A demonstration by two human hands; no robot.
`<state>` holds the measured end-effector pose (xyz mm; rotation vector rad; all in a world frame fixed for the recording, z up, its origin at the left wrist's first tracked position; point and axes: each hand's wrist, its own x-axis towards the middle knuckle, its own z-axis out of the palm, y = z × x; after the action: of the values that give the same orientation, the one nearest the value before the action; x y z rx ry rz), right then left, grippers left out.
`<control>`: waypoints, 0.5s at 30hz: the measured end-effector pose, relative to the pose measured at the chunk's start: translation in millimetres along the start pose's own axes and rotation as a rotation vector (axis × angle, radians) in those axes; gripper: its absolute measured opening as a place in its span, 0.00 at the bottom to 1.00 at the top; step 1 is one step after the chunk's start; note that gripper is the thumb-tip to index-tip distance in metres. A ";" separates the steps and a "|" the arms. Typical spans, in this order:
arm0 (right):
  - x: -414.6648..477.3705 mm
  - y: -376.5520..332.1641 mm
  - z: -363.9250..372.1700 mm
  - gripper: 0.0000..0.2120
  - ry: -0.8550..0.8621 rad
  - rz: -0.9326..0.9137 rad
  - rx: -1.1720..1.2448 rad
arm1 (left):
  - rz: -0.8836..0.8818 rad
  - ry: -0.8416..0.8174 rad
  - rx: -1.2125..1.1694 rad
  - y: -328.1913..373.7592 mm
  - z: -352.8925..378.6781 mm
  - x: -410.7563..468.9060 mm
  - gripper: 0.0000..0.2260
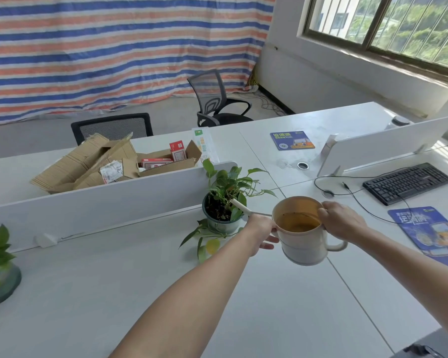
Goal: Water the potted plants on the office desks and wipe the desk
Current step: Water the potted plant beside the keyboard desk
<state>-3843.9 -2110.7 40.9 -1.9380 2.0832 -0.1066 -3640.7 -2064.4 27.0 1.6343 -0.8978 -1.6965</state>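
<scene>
On the table [269, 319], the plant [225, 200] stands far-left of the raised can [304, 245], spout over its soil. The right hand [343, 223] curls fingers over the rim, and the left hand [260, 232] cups the side. With 2 hands tilting unevenly, water could slop over the wide rim.

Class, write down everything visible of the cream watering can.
The watering can is cream, plastic-looking, with a round open-topped body, a loop handle on its right and a thin spout reaching left into the potted plant. Brownish water inside. Held above the desk: the right hand grips its rim, the left hand holds its side by the spout.
</scene>
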 end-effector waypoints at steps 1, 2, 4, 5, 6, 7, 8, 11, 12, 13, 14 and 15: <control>0.1 1.6 -0.5 0.10 0.004 0.006 -0.015 | -0.002 -0.009 -0.004 0.7 3.0 -0.2 0.08; 0.5 2.3 -1.7 0.11 0.008 0.006 -0.022 | -0.002 -0.015 -0.006 2.1 5.7 -0.4 0.08; 1.3 5.2 -3.7 0.13 0.014 -0.001 -0.024 | -0.002 -0.023 -0.006 5.4 11.1 -0.5 0.08; 1.4 6.4 -5.5 0.13 0.020 -0.004 -0.024 | -0.001 -0.023 -0.004 7.3 13.4 -0.6 0.08; 2.3 7.1 -6.9 0.14 0.028 -0.005 -0.028 | 0.002 -0.023 -0.001 9.4 15.1 -0.6 0.08; 2.7 7.5 -9.3 0.14 0.034 0.001 -0.032 | 0.006 -0.022 0.001 11.9 16.7 -0.6 0.09; 3.5 7.4 -11.3 0.14 0.040 0.007 -0.034 | 0.010 -0.020 0.002 14.3 17.3 -0.6 0.10; 7.2 3.9 -17.9 0.16 0.060 0.024 -0.035 | 0.026 -0.018 -0.001 23.3 16.6 -0.1 0.13; 8.7 2.5 -19.4 0.16 0.069 0.021 -0.035 | 0.031 -0.018 -0.001 25.5 15.7 0.3 0.13; 9.9 0.4 -21.5 0.16 0.077 0.019 -0.033 | 0.037 -0.017 0.000 28.0 13.9 0.4 0.13; 11.4 -1.1 -22.8 0.15 0.082 0.014 -0.032 | 0.041 -0.015 0.000 29.7 12.2 1.2 0.13; 11.8 -2.7 -24.6 0.15 0.084 0.010 -0.031 | 0.047 -0.010 -0.001 31.0 10.0 1.6 0.13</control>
<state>-3848.3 -2126.1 63.2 -1.9728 2.1597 -0.1565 -3651.6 -2083.3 51.3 1.5927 -0.9326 -1.6750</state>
